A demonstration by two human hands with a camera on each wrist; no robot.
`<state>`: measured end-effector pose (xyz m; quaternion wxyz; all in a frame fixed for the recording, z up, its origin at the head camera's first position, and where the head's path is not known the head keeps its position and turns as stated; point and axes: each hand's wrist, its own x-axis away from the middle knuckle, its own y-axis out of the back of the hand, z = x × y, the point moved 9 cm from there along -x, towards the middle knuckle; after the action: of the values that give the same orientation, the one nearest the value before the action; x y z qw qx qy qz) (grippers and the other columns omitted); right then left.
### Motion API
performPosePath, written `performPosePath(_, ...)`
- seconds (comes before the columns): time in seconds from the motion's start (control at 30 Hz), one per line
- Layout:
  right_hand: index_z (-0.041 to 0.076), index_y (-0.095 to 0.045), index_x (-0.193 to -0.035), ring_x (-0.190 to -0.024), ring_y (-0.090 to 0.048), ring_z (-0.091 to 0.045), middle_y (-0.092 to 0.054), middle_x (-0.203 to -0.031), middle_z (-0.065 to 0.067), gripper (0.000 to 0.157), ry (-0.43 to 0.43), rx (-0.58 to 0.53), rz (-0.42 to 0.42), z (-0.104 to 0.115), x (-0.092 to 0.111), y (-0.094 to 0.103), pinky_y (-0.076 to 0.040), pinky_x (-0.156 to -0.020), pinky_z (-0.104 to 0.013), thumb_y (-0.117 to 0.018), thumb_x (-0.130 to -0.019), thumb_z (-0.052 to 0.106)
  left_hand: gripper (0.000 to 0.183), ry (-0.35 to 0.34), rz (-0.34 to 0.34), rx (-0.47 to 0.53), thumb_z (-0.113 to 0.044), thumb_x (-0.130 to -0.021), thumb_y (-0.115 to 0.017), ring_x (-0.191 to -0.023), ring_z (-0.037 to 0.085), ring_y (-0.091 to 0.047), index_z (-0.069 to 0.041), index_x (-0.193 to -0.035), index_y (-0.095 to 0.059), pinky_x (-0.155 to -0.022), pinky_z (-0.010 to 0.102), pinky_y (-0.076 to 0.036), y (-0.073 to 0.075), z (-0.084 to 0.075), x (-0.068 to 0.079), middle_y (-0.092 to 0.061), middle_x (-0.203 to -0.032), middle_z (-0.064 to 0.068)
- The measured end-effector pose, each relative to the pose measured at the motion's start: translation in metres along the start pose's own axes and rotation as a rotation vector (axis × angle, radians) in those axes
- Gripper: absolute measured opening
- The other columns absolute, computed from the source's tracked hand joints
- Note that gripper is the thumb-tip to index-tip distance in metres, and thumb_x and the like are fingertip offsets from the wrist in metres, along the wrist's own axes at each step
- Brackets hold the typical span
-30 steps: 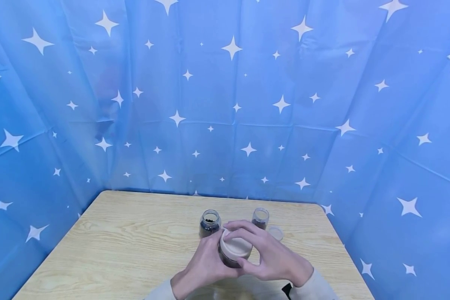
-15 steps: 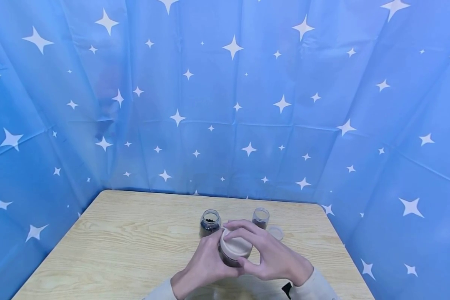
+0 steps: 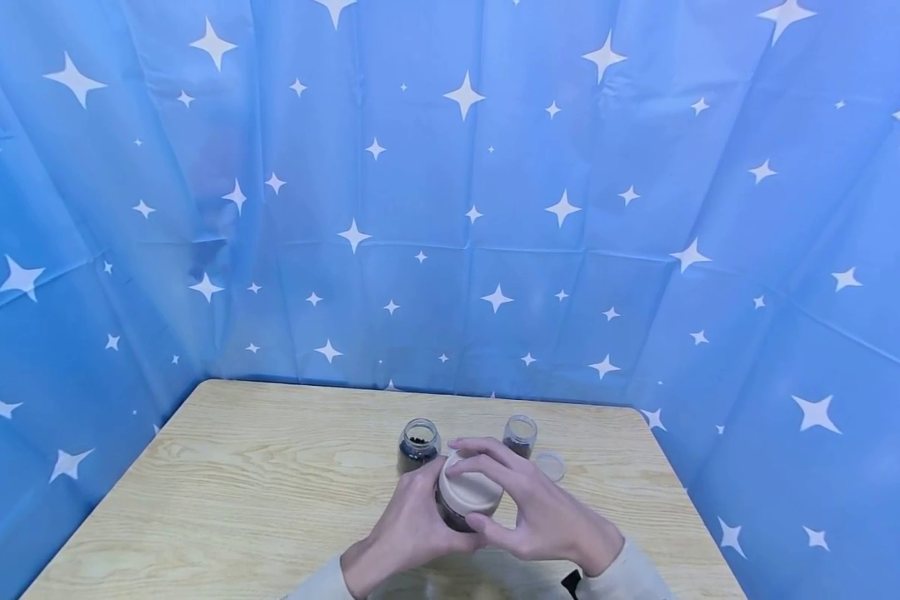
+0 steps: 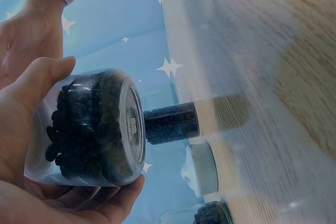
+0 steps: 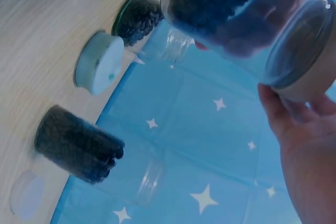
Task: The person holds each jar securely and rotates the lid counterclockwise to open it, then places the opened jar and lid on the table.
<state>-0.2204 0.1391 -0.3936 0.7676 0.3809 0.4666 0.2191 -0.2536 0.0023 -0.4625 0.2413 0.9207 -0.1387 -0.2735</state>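
Observation:
My left hand (image 3: 414,521) grips a clear jar (image 4: 92,129) round its side. Dark beans fill part of it, and the left wrist view shows its base lifted off the table. A cream lid (image 3: 471,495) covers the jar's mouth. My right hand (image 3: 543,507) holds this lid by its edge, fingers curved over the far side and thumb at the near side. In the right wrist view the lid (image 5: 314,69) sits at the mouth of the tilted-looking jar. The left hand's lower fingers are partly hidden behind the jar in the head view.
Two lidless jars of dark beans, one at left (image 3: 418,454) and one at right (image 3: 521,437), stand beyond my hands. A translucent lid (image 3: 551,467) lies right of the right jar. A pale lid (image 5: 98,62) rests between the jars. A starry blue curtain (image 3: 420,192) surrounds the wooden table (image 3: 217,492).

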Motion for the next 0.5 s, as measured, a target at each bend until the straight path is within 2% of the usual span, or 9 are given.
performPosePath(0.13, 0.026, -0.067, -0.155, -0.146, -0.071, -0.030, -0.060, -0.170, -0.004, 0.054, -0.081, 0.020, -0.045, -0.0028, 0.0010, -0.0011, -0.066, -0.113, -0.045, -0.085, -0.104, 0.029, 0.075, 0.004, -0.012, -0.019, -0.038, -0.076, -0.108, -0.101, 0.002, -0.075, -0.021, -0.138, -0.070, -0.085, 0.025, -0.065, 0.0015, 0.0006, -0.0002, -0.080, -0.115, -0.006)
performPosePath(0.33, 0.026, -0.069, -0.155, -0.145, -0.071, -0.032, -0.062, -0.169, -0.004, 0.057, -0.164, 0.078, -0.118, -0.0021, 0.0025, -0.0024, -0.067, -0.110, -0.047, -0.089, -0.103, 0.035, 0.081, 0.015, -0.026, -0.049, -0.027, -0.069, -0.109, -0.101, 0.003, -0.074, -0.017, -0.141, -0.071, -0.087, 0.026, -0.065, 0.0018, 0.0005, -0.0013, -0.081, -0.115, -0.006)
performPosePath(0.5, 0.026, -0.067, -0.158, -0.137, -0.075, -0.033, -0.065, -0.164, -0.007, 0.066, -0.242, 0.171, -0.205, 0.0017, 0.0053, -0.0017, -0.069, -0.098, -0.044, -0.093, -0.099, 0.037, 0.080, 0.021, -0.036, -0.073, -0.021, -0.065, -0.106, -0.101, 0.004, -0.075, -0.015, -0.138, -0.072, -0.087, 0.026, -0.066, 0.0016, -0.0007, -0.0019, -0.081, -0.113, -0.005)
